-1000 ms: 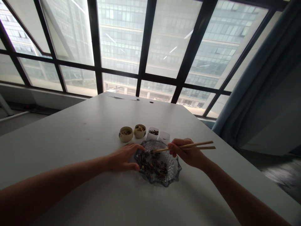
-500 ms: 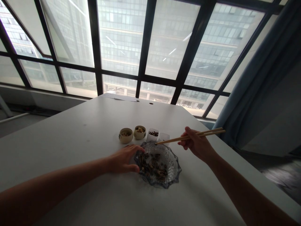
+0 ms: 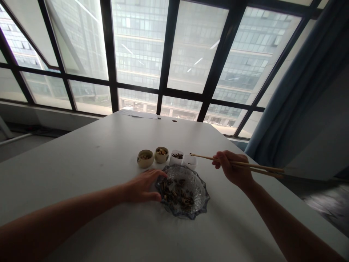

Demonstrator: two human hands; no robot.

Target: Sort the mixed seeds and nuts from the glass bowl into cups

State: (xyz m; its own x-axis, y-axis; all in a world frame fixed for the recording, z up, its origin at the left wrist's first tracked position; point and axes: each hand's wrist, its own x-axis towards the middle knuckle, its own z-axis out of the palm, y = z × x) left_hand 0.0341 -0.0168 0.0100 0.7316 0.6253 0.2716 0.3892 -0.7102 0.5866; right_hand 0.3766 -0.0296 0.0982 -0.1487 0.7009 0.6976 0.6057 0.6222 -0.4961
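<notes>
A scalloped clear glass bowl [image 3: 200,198] stands on the table with striped sunflower seeds [image 3: 178,196] lying in it, mostly at its left and near side. My left hand [image 3: 144,185] curves round the bowl's left rim, fingers over the edge and thumb against its side. Raised to the right of the bowl, my right hand [image 3: 234,169] is closed on a pair of wooden chopsticks [image 3: 259,167]. Their tips point left, above a small white cup [image 3: 192,165] behind the bowl. Something small and dark shows at the tips, too small to name.
Left of that cup stands another white cup [image 3: 174,161] holding dark seeds. Two small cream pots [image 3: 145,163] with pale brown pieces inside stand further left. The white table [image 3: 89,167] reaches back to the windows. A blue curtain [image 3: 272,127] hangs at the right.
My right hand has moved slightly right, and the chopstick tips have lifted from the bowl's far rim to above the right white cup. My left hand stays at the bowl.
</notes>
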